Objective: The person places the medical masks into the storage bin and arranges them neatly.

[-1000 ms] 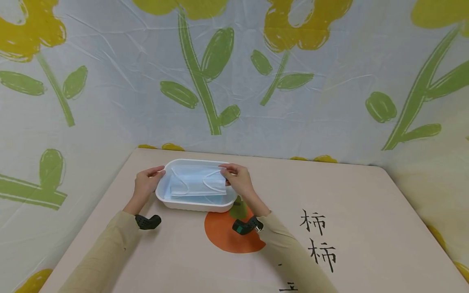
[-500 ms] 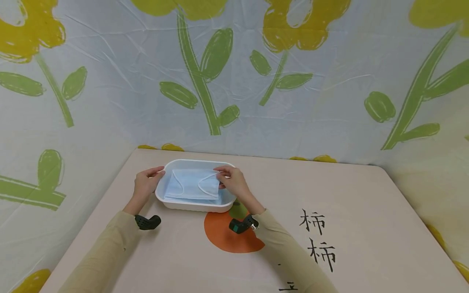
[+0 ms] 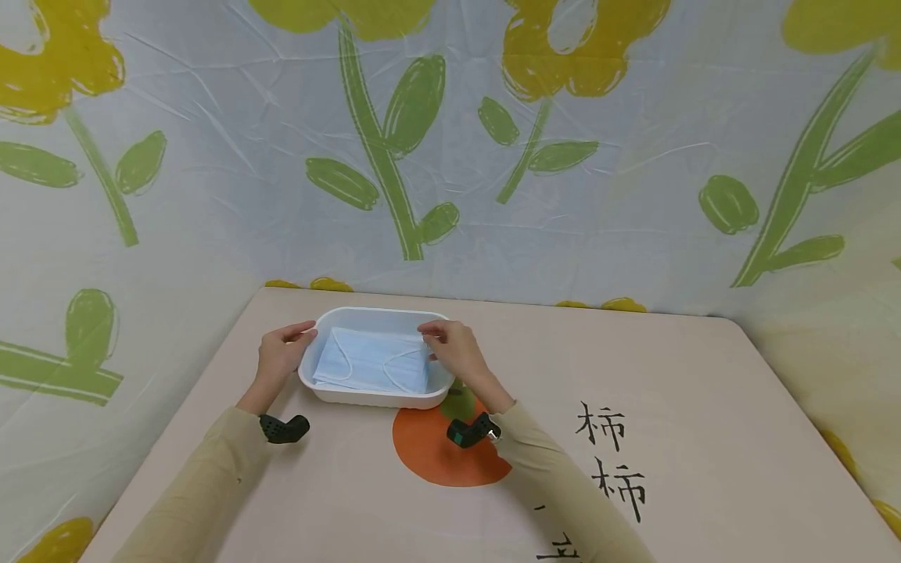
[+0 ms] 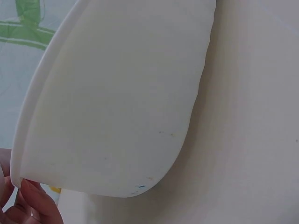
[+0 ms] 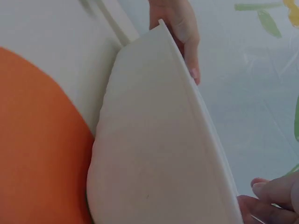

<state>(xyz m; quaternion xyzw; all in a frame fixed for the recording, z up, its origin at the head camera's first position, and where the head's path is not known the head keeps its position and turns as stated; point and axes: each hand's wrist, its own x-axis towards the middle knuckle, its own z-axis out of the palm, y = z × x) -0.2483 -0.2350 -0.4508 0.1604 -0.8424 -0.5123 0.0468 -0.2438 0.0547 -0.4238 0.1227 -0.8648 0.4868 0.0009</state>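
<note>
A white oval plastic basin (image 3: 376,399) stands on the table. Inside it lies a pleated light-blue face mask (image 3: 369,360) with white ear loops, flat on top of other blue mask material. My left hand (image 3: 277,358) pinches the basin's left rim; in the left wrist view its thumb (image 4: 41,200) is on the outer wall. At the right end, my right hand (image 3: 456,350) hovers just over the rim beside the mask's right edge, fingers loosely bent with nothing between them. The right wrist view shows the basin's outer wall (image 5: 145,135), and the mask is hidden there.
The pale table cover (image 3: 338,485) has a printed orange persimmon (image 3: 429,450) in front of the basin and black characters (image 3: 619,489) to the right. Behind the table hangs a flower-printed curtain (image 3: 605,219). Each wrist wears a black camera mount (image 3: 285,428).
The mask was held raised by my right hand, then lowered into the basin and let go, and it now lies flat. My left hand has stayed on the left rim.
</note>
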